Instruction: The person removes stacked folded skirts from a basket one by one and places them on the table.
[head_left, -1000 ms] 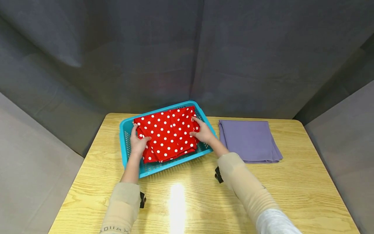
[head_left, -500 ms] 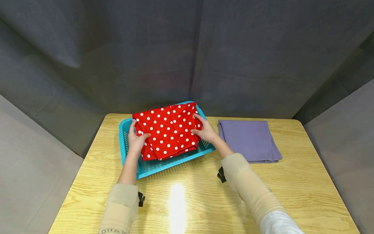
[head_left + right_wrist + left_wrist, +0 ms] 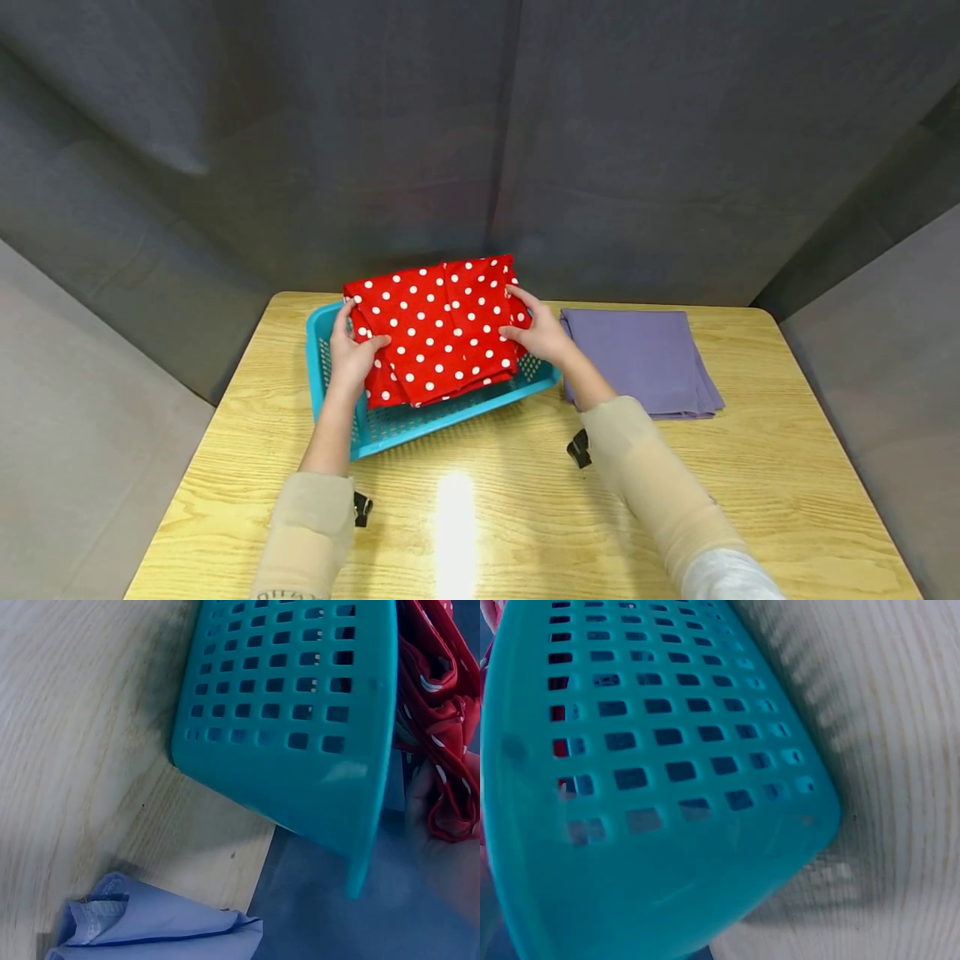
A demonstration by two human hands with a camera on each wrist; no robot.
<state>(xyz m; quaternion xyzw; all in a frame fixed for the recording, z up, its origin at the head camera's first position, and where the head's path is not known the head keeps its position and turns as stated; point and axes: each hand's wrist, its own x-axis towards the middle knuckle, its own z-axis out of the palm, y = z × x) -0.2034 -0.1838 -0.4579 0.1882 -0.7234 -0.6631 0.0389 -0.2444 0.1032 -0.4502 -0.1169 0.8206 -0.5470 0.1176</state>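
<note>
A folded red cloth with white polka dots [image 3: 442,333] is held flat over the blue plastic basket [image 3: 420,425]. My left hand [image 3: 352,354] grips its left side, thumb on top and fingers at the edge. At the opposite side my right hand [image 3: 543,333] pinches the cloth the same way. In the right wrist view, the layered edge of the red cloth [image 3: 442,712] shows beyond the basket's rim, with the right hand [image 3: 446,855] around its end. The left wrist view is mostly filled by the basket's perforated wall [image 3: 660,765], which hides most of that hand.
A folded purple cloth [image 3: 633,358] lies on the wooden table [image 3: 510,517], right of the basket. Grey curtains [image 3: 375,150] stand behind the table's far edge and along both sides. Black wrist mounts [image 3: 362,508] protrude from under the sleeves.
Both hands have raised the red cloth from inside the basket and shifted it slightly right and away, so it now covers the far rim. The basket and purple cloth stay in place.
</note>
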